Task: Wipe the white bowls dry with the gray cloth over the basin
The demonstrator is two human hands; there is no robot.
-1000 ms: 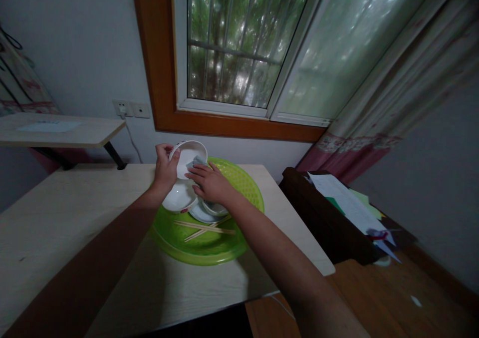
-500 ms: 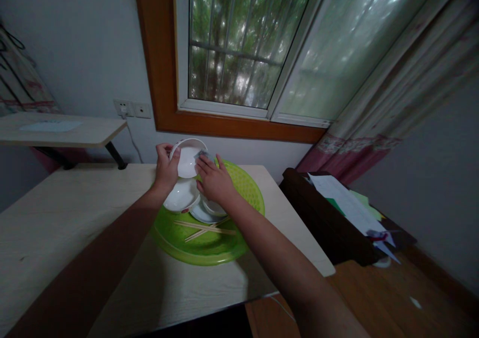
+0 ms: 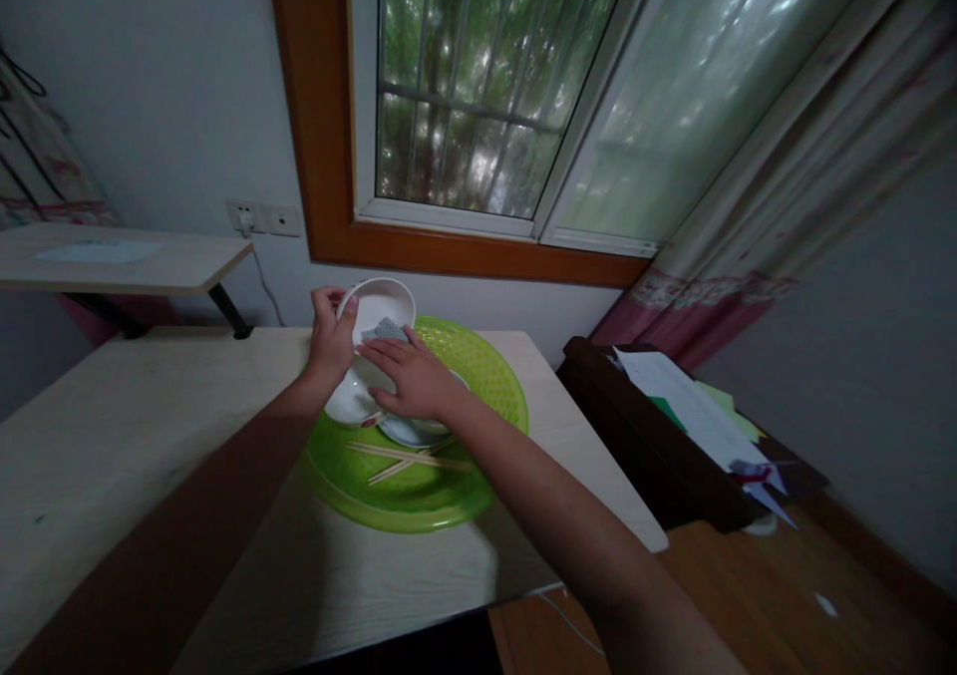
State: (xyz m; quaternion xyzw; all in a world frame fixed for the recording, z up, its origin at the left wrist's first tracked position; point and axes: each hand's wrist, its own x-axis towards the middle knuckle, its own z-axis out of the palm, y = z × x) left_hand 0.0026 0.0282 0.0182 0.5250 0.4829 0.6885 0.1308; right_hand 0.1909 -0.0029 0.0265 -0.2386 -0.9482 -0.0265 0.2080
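My left hand (image 3: 332,334) grips the rim of a white bowl (image 3: 381,302), which is tilted with its inside toward me. A grey cloth (image 3: 389,329) lies against the lower inside of that bowl, pressed there by the fingers of my right hand (image 3: 415,376). Below, a second white bowl (image 3: 348,399) sits in a green plastic basket (image 3: 408,518). Another white bowl, mostly hidden behind my right hand, stands on a plate (image 3: 402,433). Two pairs of chopsticks (image 3: 410,455) lie crossed in the front of the basket.
The basket stands on a pale wooden table (image 3: 246,515) against the wall under a window (image 3: 478,107). A raised shelf (image 3: 120,261) is at the left, near wall sockets (image 3: 263,218). To the right, papers (image 3: 695,421) lie on a dark piece of furniture (image 3: 628,426).
My right hand has slid the cloth left and down across the inside of the held bowl. My left hand and the bowl stay nearly in place.
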